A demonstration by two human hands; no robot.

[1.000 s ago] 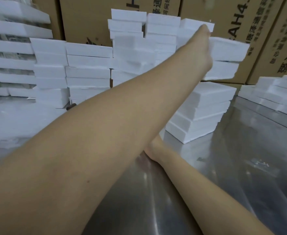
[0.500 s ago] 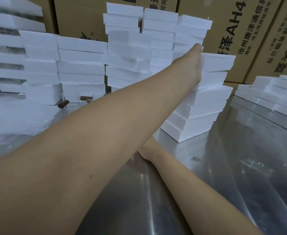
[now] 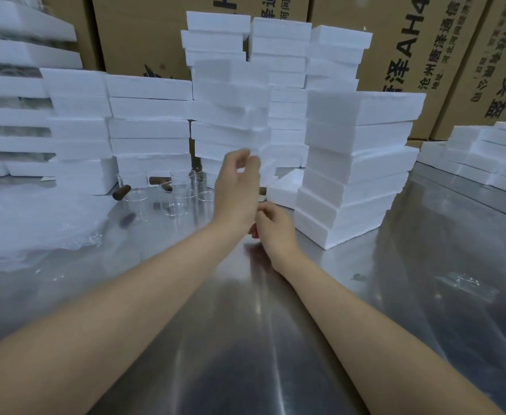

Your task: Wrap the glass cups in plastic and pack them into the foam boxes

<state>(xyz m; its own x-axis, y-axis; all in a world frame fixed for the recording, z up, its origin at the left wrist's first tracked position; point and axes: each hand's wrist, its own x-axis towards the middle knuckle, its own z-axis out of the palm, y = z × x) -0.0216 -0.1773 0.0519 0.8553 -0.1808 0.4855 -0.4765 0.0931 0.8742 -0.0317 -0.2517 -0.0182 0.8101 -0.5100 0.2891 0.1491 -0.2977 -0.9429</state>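
Glass cups (image 3: pixel 183 196) are bunched on the worktop (image 3: pixel 275 339) just behind the left hand (image 3: pixel 236 187), loose and empty, right hand (image 3: pixel 275 229) curled so can't tell, so I'd lift one straight up, clear of its neighbours.

My table (image 3: pixel 275 339) is shiny metal. The boxes (image 3: pixel 356 163) are matt white foam. The cups (image 3: pixel 180 199) are clear glass.

The steel tabletop (image 3: pixel 425 295) is loaded with stacked foam boxes (image 3: pixel 353 181) at rear and right, cups (image 3: pixel 180 199) mid-rear and plastic (image 3: pixel 30 223) at left.
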